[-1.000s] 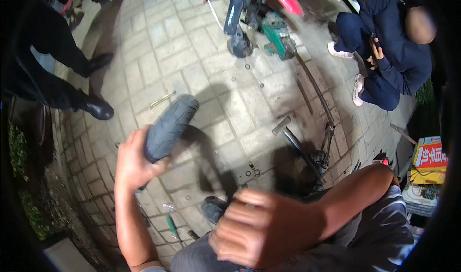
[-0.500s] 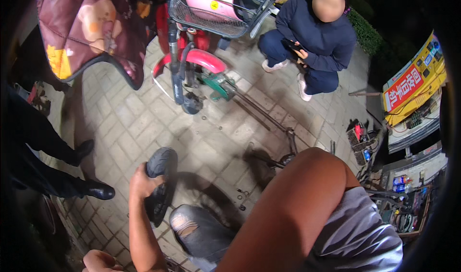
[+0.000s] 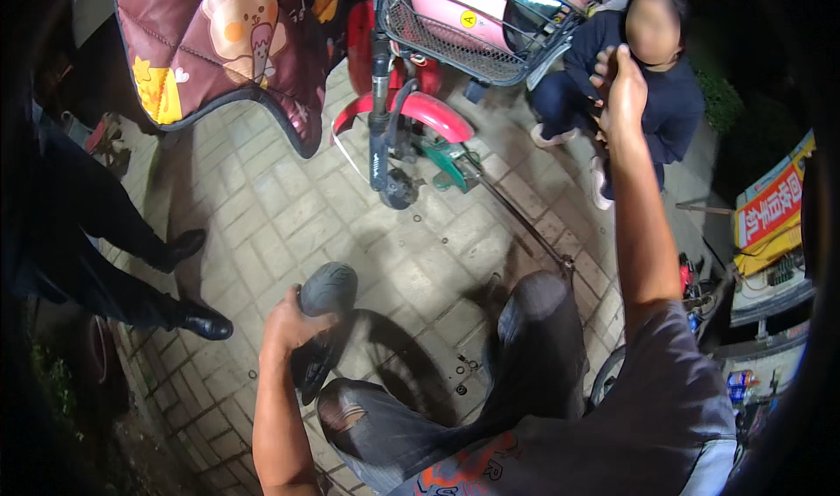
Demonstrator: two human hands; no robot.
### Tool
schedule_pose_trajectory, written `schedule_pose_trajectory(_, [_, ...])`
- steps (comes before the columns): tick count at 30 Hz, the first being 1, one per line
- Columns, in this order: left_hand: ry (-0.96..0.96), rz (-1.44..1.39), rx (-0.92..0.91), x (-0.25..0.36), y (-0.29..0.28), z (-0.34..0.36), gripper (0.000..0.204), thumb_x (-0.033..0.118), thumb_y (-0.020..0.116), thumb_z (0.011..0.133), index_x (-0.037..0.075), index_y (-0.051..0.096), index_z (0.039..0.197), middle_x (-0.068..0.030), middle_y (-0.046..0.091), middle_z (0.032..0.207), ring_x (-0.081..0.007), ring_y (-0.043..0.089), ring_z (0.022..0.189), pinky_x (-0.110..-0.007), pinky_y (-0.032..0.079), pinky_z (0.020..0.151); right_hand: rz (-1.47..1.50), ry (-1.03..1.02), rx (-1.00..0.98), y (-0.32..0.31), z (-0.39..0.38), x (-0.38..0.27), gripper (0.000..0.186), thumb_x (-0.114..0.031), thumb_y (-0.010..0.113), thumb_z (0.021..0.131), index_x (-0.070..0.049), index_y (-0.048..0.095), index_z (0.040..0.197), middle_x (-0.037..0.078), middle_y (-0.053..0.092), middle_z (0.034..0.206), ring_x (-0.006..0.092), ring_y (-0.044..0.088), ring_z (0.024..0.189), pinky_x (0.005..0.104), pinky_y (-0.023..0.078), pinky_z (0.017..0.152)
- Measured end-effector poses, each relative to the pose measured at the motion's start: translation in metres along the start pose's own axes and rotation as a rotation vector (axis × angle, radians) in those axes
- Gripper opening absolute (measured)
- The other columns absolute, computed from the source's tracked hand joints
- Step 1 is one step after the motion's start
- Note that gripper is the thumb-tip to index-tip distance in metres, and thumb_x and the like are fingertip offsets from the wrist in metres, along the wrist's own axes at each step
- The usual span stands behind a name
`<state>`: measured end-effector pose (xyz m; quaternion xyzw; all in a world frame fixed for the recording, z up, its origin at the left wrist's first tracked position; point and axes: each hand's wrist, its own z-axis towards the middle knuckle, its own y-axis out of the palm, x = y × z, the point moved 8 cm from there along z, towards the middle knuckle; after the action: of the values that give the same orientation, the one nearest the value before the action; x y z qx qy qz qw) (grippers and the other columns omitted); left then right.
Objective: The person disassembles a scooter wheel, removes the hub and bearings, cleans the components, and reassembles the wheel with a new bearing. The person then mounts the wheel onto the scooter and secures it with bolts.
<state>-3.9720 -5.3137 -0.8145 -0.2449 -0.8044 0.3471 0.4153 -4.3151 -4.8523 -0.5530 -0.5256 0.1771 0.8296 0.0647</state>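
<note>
My left hand (image 3: 297,323) grips the side of a small black tyre (image 3: 329,290), which stands on edge above the paving beside my left knee. The thumb lies across the tyre, and part of it is hidden behind the hand. My right hand (image 3: 625,98) is raised out in front at the upper right with its fingers apart, holding nothing that I can see. It overlaps the view of a crouching person in dark clothes. Between my knees, several small rings and nuts (image 3: 461,370) lie on the ground.
A red scooter's front fender (image 3: 437,118) and wire basket (image 3: 455,45) stand ahead. Near them a green floor jack (image 3: 451,164) with a long handle rests on the paving. A standing person's black shoe (image 3: 208,321) is at left. Tools and a yellow sign (image 3: 774,212) are at right.
My right arm, bent close across the view before, has swung out and stretched forward to the upper right. My left hand keeps its hold on the tyre. The whole view has shifted somewhat.
</note>
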Motion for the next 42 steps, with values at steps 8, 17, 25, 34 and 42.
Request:
schedule_pose_trajectory(8, [-0.215, 0.076, 0.018, 0.017, 0.004, -0.041, 0.086, 0.037, 0.079, 0.054, 0.003, 0.051, 0.128, -0.0226, 0.065, 0.11, -0.0357, 0.063, 0.104, -0.04, 0.049, 0.091, 0.313, 0.335, -0.283, 0.083, 0.166, 0.105, 0.074, -0.068, 0.034, 0.092, -0.008, 0.044, 0.134, 0.011, 0.053, 0.128, 0.0233, 0.046, 0.11, 0.0517, 0.029, 0.099])
schedule_pose_trajectory(17, [-0.244, -0.234, 0.282, 0.025, 0.033, -0.075, 0.081, 0.03, 0.079, 0.062, -0.002, 0.048, 0.13, -0.0256, 0.064, 0.11, -0.0341, 0.063, 0.106, -0.04, 0.048, 0.09, 0.555, 0.067, -0.24, 0.05, 0.149, 0.077, 0.031, -0.037, 0.046, 0.099, -0.012, 0.059, 0.11, 0.003, 0.062, 0.11, 0.018, 0.055, 0.094, 0.035, 0.04, 0.083])
schedule_pose_trajectory(25, [-0.142, -0.53, 0.315, 0.089, 0.024, -0.028, 0.079, 0.026, 0.079, 0.063, -0.01, 0.048, 0.126, -0.019, 0.063, 0.111, -0.0243, 0.061, 0.101, -0.035, 0.046, 0.091, 0.121, -0.555, -0.333, 0.082, 0.001, -0.001, 0.031, -0.014, 0.065, 0.086, -0.003, 0.058, 0.114, 0.008, 0.057, 0.103, 0.0189, 0.056, 0.097, 0.0354, 0.047, 0.087])
schedule_pose_trajectory(34, [-0.019, -0.374, 0.433, 0.106, 0.039, 0.081, 0.086, 0.03, 0.08, 0.064, -0.01, 0.043, 0.131, -0.0245, 0.061, 0.116, -0.0291, 0.06, 0.106, -0.037, 0.046, 0.094, -0.013, -1.131, -0.427, 0.165, -0.112, -0.097, 0.041, -0.043, 0.07, 0.079, -0.018, 0.065, 0.111, 0.001, 0.054, 0.104, 0.0202, 0.049, 0.104, 0.0451, 0.032, 0.087])
schedule_pose_trajectory(42, [0.119, -0.364, 0.201, 0.117, 0.02, 0.119, 0.092, 0.035, 0.086, 0.062, -0.01, 0.041, 0.129, -0.0239, 0.061, 0.116, -0.0285, 0.061, 0.104, -0.035, 0.049, 0.089, 0.036, -1.121, -0.435, 0.213, -0.147, -0.099, 0.019, -0.023, 0.062, 0.078, -0.008, 0.069, 0.089, 0.013, 0.057, 0.106, 0.0271, 0.05, 0.109, 0.0647, 0.025, 0.095])
